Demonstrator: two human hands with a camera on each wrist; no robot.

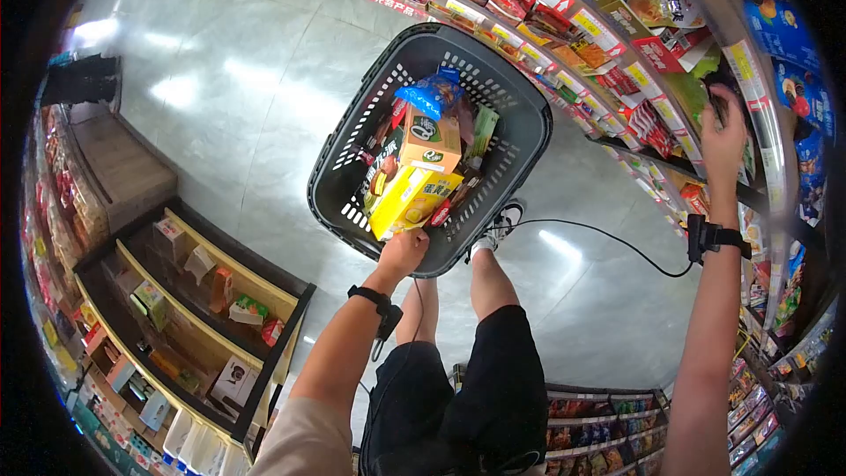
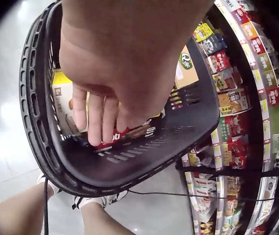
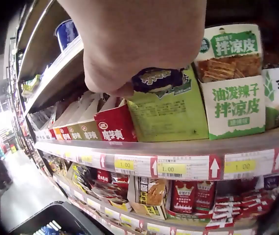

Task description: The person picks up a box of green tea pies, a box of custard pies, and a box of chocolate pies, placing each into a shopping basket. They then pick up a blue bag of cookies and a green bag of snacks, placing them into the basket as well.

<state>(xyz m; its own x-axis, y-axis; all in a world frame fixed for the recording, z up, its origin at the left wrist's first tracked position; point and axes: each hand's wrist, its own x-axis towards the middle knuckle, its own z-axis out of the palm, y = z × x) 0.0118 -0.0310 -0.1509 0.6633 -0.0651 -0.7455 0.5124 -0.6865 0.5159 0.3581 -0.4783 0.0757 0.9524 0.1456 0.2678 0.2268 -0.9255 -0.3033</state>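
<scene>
My left hand hangs over the near side of a dark grey shopping basket, beside a yellow box. Its fingers point loosely down among the goods in the left wrist view. In the basket a tan carton and a blue bag lie on other packets. My right hand is raised to a shelf at right, bent over a green display box. Its fingertips are hidden in the right wrist view, so I cannot tell whether they grip a packet.
A white-and-green box and red display boxes flank the green one. Price tags line the shelf edge. At left stands a low wooden display case. A cable loops from the right wrist, near a shoe.
</scene>
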